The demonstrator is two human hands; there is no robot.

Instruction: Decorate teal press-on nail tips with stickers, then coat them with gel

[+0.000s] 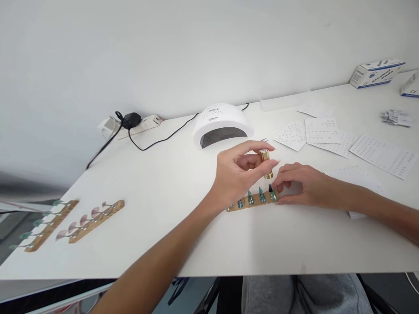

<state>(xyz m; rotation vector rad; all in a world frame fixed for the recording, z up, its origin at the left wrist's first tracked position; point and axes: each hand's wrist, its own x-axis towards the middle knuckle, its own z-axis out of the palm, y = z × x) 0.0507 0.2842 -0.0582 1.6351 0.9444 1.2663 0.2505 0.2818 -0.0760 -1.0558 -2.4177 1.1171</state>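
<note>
My left hand [242, 168] pinches a small shiny gold cylinder [266, 163] between thumb and fingers, upright above the right end of a wooden nail display stand [244, 206]. What the cylinder is, I cannot make out. Several pointed teal press-on nails [262, 195] stand in a row on that wood. Under the cylinder, the rightmost nail [273, 195] shows a dark patch near its tip. My right hand [299, 185] grips the stand's right end, thumb in front and fingers behind. Part of the stand's left end lies behind my left hand.
A white nail lamp [222, 124] sits at the back, its cable running to a power strip [144, 125]. Two more nail stands [52, 226] [96, 222] lie at left. Sticker sheets [322, 130], foil packets [396, 117] and an alcohol pads box [376, 73] occupy the right.
</note>
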